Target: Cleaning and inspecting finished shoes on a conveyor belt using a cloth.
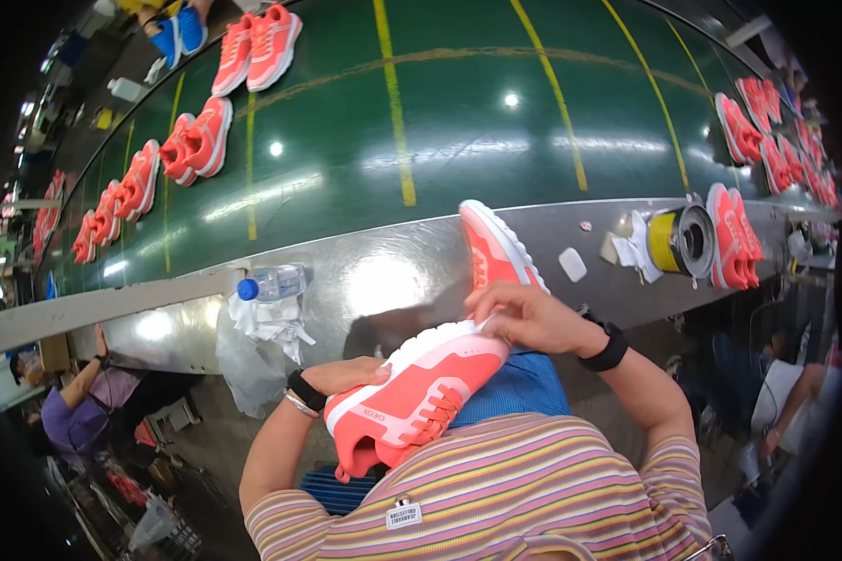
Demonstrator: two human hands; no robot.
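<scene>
A coral-pink sneaker [430,379] with a white sole lies tilted across my lap, its toe pointing right. My left hand [346,375] is wrapped round the sole near the heel, the fingers partly hidden behind the shoe. At the toe, my right hand [524,316] pinches a small white piece, perhaps a scrap of cloth, against the edge of the sole. Just beyond that hand, a second coral sneaker [496,248] rests on the metal ledge [374,271], its lower end covered by my fingers.
Pairs of coral sneakers [196,145] stand along the green conveyor belt [327,140]. On the ledge lie a plastic bottle [273,283] over white rags [276,323], a white square piece [573,265], a yellow-labelled can [680,241] and another pair of sneakers [732,238]. Other people sit at both sides.
</scene>
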